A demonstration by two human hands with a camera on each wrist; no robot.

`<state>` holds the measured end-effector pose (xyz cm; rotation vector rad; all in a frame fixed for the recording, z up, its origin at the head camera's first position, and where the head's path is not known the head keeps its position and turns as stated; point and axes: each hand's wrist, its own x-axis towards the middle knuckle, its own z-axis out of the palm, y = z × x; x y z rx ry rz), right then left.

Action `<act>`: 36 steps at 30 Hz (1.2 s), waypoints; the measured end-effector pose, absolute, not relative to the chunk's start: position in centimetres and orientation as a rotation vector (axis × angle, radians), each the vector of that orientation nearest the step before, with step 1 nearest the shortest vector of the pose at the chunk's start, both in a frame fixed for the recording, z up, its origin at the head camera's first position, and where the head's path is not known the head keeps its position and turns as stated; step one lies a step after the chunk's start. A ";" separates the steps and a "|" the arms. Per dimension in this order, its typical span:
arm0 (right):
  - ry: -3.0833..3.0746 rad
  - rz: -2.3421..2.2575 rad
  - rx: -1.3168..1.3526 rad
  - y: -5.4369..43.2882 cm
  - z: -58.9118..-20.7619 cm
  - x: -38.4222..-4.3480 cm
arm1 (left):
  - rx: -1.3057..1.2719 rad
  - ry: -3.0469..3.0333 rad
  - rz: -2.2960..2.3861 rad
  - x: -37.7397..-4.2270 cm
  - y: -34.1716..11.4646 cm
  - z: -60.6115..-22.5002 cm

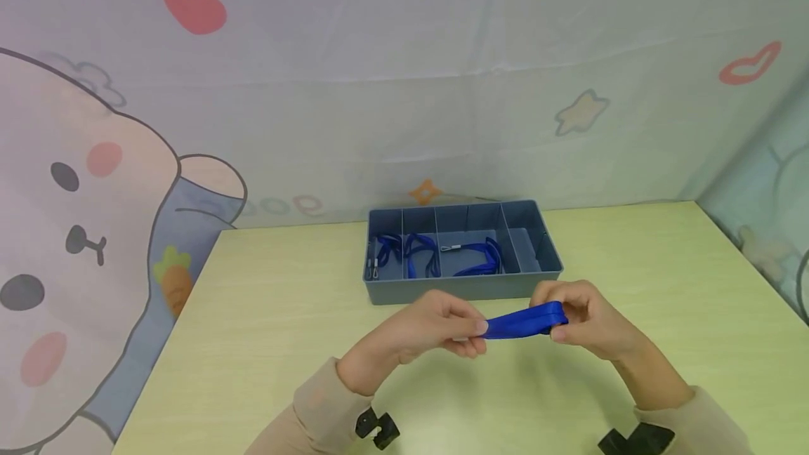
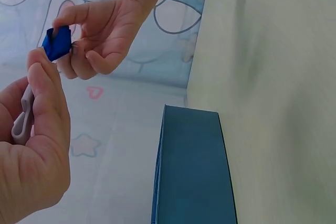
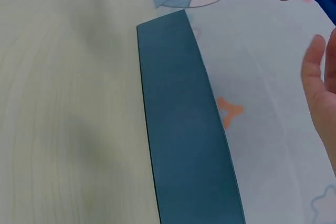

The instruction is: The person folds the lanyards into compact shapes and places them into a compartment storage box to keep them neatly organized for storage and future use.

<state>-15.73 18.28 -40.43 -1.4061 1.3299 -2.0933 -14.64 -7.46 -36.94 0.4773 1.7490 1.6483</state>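
Observation:
A blue lanyard (image 1: 521,321), folded into a flat bundle, stretches between the two hands above the table. My left hand (image 1: 436,328) pinches its left end between thumb and fingers. At the other end, my right hand (image 1: 590,318) holds the fold with thumb and fingers. The left wrist view also shows a pale folded strip (image 2: 23,116) within the left hand; what it belongs to is unclear. Just beyond the hands stands a grey-blue divided tray (image 1: 464,291). Blue lanyards (image 1: 483,258) lie in three of its compartments, some with metal clips (image 1: 451,248) showing.
The tray's rightmost compartment (image 1: 527,248) shows its bare floor. Under everything is a pale wood-grain table (image 1: 265,300). A printed cloth (image 1: 354,90) hangs behind the table's far edge, and a dark cable (image 1: 801,286) shows at the right border.

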 end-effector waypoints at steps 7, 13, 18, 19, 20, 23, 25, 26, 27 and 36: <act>1.900 -2.315 -0.970 17.7 -40.0 -14.6 | 0.460 1.808 1.690 -14.6 -7.5 -37.0; 2.359 -2.307 -0.743 16.4 -39.8 -13.9 | 0.455 1.836 1.714 -14.3 -7.2 -37.1; 3.121 -1.844 -0.870 15.4 -40.0 -13.9 | 0.463 1.854 1.730 -14.1 -6.8 -37.1; 3.253 -1.719 -0.880 15.2 -40.0 -13.9 | 0.464 1.858 1.732 -14.1 -6.8 -37.1; 3.341 -1.609 -0.910 15.2 -40.1 -13.9 | 0.465 1.861 1.733 -14.1 -6.7 -37.1; 3.249 -1.522 -0.944 15.3 -39.9 -13.9 | 0.459 1.874 1.736 -14.2 -7.0 -37.1; 2.971 -1.609 -0.936 15.8 -39.7 -13.9 | 0.451 1.893 1.732 -14.4 -7.5 -37.1; 2.801 -1.669 -0.927 16.2 -39.5 -14.0 | 0.447 1.902 1.730 -14.4 -7.7 -37.1; 2.636 -1.720 -0.912 16.6 -39.5 -14.0 | 0.442 1.911 1.726 -14.5 -8.0 -37.1; 1.687 -1.962 -1.100 18.6 -39.8 -15.2 | 0.466 1.897 1.700 -14.9 -8.8 -37.4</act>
